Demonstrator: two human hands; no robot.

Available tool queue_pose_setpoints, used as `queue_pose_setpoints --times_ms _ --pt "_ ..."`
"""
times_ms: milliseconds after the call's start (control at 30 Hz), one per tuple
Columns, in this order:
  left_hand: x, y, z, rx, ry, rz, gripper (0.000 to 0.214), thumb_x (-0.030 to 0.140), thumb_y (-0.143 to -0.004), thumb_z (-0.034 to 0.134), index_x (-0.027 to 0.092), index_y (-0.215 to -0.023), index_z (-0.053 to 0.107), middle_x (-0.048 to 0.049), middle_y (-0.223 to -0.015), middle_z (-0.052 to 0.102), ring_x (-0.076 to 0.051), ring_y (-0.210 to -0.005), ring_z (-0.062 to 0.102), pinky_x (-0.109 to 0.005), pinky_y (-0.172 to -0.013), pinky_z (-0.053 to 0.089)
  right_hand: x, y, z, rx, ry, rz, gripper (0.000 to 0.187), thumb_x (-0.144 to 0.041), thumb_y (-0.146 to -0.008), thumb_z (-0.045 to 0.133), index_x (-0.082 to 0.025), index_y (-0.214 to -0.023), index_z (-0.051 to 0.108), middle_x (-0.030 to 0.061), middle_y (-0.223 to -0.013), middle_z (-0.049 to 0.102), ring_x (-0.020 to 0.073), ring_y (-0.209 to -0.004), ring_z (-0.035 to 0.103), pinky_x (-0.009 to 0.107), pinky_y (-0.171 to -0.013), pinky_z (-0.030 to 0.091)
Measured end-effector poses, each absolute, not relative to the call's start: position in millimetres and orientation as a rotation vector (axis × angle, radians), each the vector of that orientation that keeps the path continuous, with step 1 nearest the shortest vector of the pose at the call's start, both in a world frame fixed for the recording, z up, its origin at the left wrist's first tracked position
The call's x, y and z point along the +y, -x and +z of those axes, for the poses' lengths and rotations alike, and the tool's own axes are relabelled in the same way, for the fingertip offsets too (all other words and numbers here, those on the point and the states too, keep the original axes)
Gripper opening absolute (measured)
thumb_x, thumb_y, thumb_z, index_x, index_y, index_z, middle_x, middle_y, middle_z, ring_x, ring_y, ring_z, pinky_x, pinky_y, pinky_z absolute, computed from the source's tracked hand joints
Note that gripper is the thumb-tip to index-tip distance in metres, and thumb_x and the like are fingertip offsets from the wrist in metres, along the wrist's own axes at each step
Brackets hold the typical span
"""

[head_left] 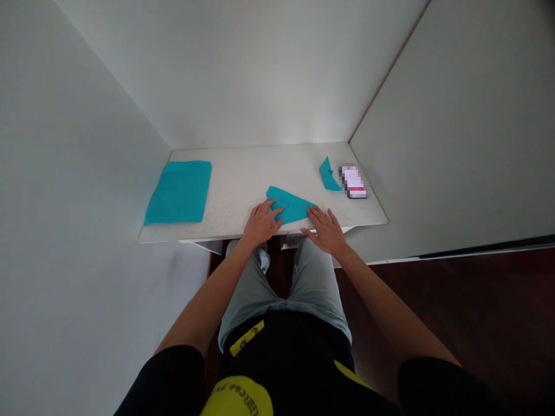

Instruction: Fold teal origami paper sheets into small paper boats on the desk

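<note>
Speckled white countertop [243, 167] carries a teal paper triangle [289, 205] at its front edge, 6 o'clock. Left hand [261, 224] lies spread, fingers on the triangle's left end; right hand [326, 231] lies spread, fingertips at its right tip; neither pinches. Left forearm [203, 294] and right forearm [373, 300] angle inward. Teal sheet [177, 192] lies at 9 o'clock, small teal scrap [328, 175] at 2 o'clock.

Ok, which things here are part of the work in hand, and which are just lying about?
In use:
- folded teal paper
- left hand, resting on the paper
- right hand, at the paper's edge

Lying about:
- flat teal sheet
- small folded teal piece
- pixelated pink-and-white object, too blurred to name
</note>
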State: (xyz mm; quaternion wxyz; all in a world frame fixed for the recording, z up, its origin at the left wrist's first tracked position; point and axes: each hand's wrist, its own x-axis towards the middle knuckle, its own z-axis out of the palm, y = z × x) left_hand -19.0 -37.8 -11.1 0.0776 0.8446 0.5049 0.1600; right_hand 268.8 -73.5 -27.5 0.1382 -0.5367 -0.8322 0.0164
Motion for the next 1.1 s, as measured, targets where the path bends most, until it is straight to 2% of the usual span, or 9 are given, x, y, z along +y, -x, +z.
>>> queue_pose_setpoints --times_ms 167,333,533,667,767,900,1000,1100 --pt "-35 19 -12 1.550 -2.521 0.440 0.053 0.022 -0.106 0.052 0.038 -0.155 0.064 -0.0063 -0.168 0.051 -0.031 -0.157 0.042 -0.052 -0.127 0.038 -98 -263 -21 -2.453 1.396 0.118 0.061 -0.060 -0.107 0.059 -0.022 -0.154 0.062 0.0144 -0.159 0.063 0.0321 -0.153 0.052 0.053 -0.130 0.033" --pt "-31 14 -4 1.523 -2.567 0.411 0.050 0.013 -0.102 0.056 0.045 -0.132 0.079 0.0003 -0.160 0.062 -0.032 -0.147 0.050 -0.058 -0.120 0.039 -100 -258 -7 -2.553 1.129 0.310 0.056 -0.057 -0.106 0.062 -0.028 -0.154 0.063 0.0100 -0.157 0.066 0.0289 -0.150 0.057 0.052 -0.126 0.039" --pt "-14 14 4 1.222 -2.637 0.329 0.038 0.017 -0.102 0.061 0.043 -0.119 0.084 -0.0010 -0.144 0.072 -0.026 -0.131 0.061 -0.049 -0.111 0.045 -53 -258 1 -2.495 1.324 0.283 0.054 -0.040 -0.114 0.040 -0.028 -0.165 0.051 0.0075 -0.171 0.051 0.0274 -0.160 0.046 0.052 -0.126 0.042" --pt "-17 10 13 1.355 -2.620 0.374 0.036 0.017 -0.105 0.056 0.031 -0.128 0.079 -0.0093 -0.131 0.073 -0.027 -0.123 0.066 -0.045 -0.105 0.049 -33 -250 -6 -2.590 1.362 0.209 0.054 -0.045 -0.115 0.039 -0.026 -0.164 0.053 0.0069 -0.171 0.051 0.0299 -0.159 0.045 0.053 -0.127 0.039" --pt "-30 5 18 1.404 -2.589 0.455 0.028 0.030 -0.108 0.057 0.023 -0.129 0.075 -0.0110 -0.127 0.075 -0.028 -0.122 0.068 -0.046 -0.107 0.049 -35 -240 -9 -2.504 1.532 0.098 0.061 -0.055 -0.113 0.042 -0.022 -0.162 0.055 0.0133 -0.167 0.055 0.0369 -0.148 0.053 0.054 -0.118 0.043" --pt "-45 11 11 1.338 -2.588 0.480 0.051 0.058 -0.097 0.074 0.022 -0.132 0.072 -0.0119 -0.139 0.073 -0.031 -0.130 0.068 -0.048 -0.115 0.048 -45 -234 -6 -2.437 1.650 0.029 0.081 -0.076 -0.103 0.050 -0.020 -0.161 0.057 0.0192 -0.154 0.064 0.0402 -0.128 0.059 0.054 -0.108 0.045" --pt "-46 25 2 1.309 -2.570 0.457 0.055 0.053 -0.094 0.079 0.022 -0.139 0.070 -0.0122 -0.150 0.069 -0.030 -0.139 0.065 -0.046 -0.119 0.049 -48 -242 -5 -2.479 1.588 0.047 0.094 -0.086 -0.093 0.060 -0.020 -0.160 0.059 0.0192 -0.146 0.066 0.0408 -0.127 0.057 0.053 -0.107 0.044" --pt "-40 39 -3 1.281 -2.530 0.435 0.049 0.045 -0.096 0.077 0.023 -0.139 0.071 -0.0107 -0.150 0.070 -0.028 -0.144 0.063 -0.045 -0.124 0.048 -49 -255 -5 -2.512 1.514 0.124 0.085 -0.082 -0.095 0.062 -0.024 -0.157 0.062 0.0166 -0.143 0.067 0.0389 -0.128 0.057 0.051 -0.105 0.045"
